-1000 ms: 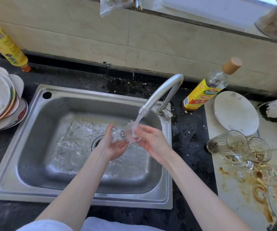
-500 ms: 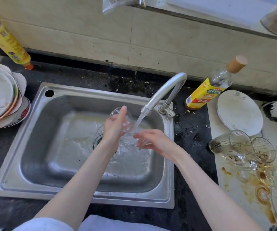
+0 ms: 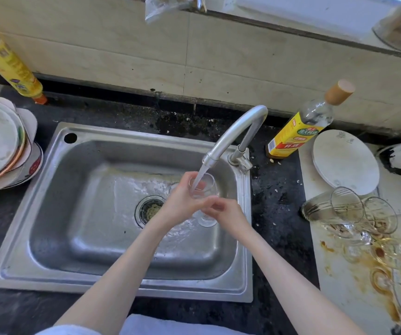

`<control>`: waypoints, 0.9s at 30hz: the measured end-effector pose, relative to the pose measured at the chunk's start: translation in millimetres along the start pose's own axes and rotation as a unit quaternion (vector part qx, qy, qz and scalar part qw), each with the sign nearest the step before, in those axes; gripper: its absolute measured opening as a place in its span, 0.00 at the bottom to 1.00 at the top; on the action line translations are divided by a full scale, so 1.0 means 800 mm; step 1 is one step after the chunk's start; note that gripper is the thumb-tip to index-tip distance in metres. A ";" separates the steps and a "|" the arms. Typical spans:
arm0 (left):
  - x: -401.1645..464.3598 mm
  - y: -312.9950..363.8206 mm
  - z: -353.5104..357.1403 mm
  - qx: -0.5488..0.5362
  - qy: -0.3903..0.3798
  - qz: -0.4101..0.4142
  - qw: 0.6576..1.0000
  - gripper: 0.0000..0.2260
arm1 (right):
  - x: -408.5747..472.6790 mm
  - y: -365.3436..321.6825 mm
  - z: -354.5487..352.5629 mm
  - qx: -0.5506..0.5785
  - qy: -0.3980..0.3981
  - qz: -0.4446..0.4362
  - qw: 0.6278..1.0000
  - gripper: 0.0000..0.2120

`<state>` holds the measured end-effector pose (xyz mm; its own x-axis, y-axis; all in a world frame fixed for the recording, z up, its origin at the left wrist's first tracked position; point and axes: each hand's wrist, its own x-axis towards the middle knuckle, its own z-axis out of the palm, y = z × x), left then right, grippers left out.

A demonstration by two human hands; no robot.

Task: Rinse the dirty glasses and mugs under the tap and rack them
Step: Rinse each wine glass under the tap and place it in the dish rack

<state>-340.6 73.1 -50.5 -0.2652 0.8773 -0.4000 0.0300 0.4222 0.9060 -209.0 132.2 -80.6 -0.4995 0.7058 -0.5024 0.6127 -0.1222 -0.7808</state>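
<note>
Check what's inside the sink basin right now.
In the sink: the drain strainer, running water, and a stemmed glass held by the left hand and right hand. The hands cover its stem.

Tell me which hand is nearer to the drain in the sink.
The left hand. It is just right of the drain, holding the glass. The right hand is farther right, past the glass stem.

My left hand (image 3: 182,201) and right hand (image 3: 228,213) hold a stemmed glass (image 3: 204,189) upright over the sink (image 3: 122,276); the tap (image 3: 233,134) streams water into its bowl. Dirty glasses (image 3: 354,211) lie on the desk (image 3: 276,197).
</note>
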 end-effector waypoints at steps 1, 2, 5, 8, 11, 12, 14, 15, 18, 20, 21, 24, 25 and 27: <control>-0.001 -0.001 0.001 0.020 0.003 0.010 1.000 0.25 | 0.002 0.003 -0.003 0.015 -0.004 0.010 1.000 0.09; -0.004 -0.001 0.003 0.045 0.008 0.019 0.999 0.25 | 0.005 0.005 -0.008 0.043 0.005 0.030 0.999 0.10; -0.011 -0.007 0.002 0.089 0.041 0.037 0.994 0.26 | 0.014 0.008 -0.031 0.080 0.139 0.077 0.984 0.10; -0.017 -0.007 -0.001 0.079 0.055 0.042 0.994 0.25 | 0.024 0.005 -0.057 -0.033 0.257 0.046 0.965 0.15; -0.018 -0.005 -0.002 0.080 0.056 0.041 0.994 0.25 | 0.038 -0.003 -0.072 -0.144 0.246 -0.028 0.958 0.24; -0.018 -0.004 -0.002 0.080 0.056 0.041 0.994 0.25 | 0.042 -0.006 -0.075 -0.183 0.233 -0.045 0.954 0.24; -0.018 -0.001 -0.002 0.086 0.059 0.042 0.994 0.25 | 0.049 -0.008 -0.079 -0.241 0.224 -0.067 0.942 0.23; -0.017 -0.001 -0.003 0.088 0.061 0.042 0.993 0.25 | 0.051 -0.009 -0.080 -0.254 0.227 -0.070 0.938 0.21; -0.018 0.003 -0.004 0.088 0.064 0.041 0.993 0.24 | 0.052 -0.008 -0.084 -0.264 0.229 -0.076 0.934 0.19; -0.019 0.005 -0.006 0.088 0.065 0.043 0.993 0.24 | 0.052 -0.007 -0.089 -0.263 0.226 -0.079 0.935 0.19; -0.019 0.006 -0.007 0.089 0.064 0.044 0.993 0.24 | 0.052 -0.006 -0.092 -0.263 0.223 -0.078 0.935 0.20; -0.019 0.008 -0.010 0.098 0.061 0.044 0.992 0.24 | 0.054 -0.005 -0.101 -0.270 0.208 -0.079 0.937 0.21; -0.019 0.009 -0.011 0.101 0.061 0.044 0.992 0.24 | 0.054 -0.005 -0.103 -0.268 0.207 -0.076 0.938 0.20; -0.017 0.010 -0.012 0.102 0.064 0.047 0.992 0.25 | 0.055 -0.005 -0.107 -0.241 0.212 -0.072 0.944 0.19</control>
<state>-345.8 62.4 -36.4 -0.3724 0.8839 -0.2829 0.2505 0.3893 0.8864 -180.9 223.9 -68.2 -0.3704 0.9197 -0.1299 0.8159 0.2553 -0.5187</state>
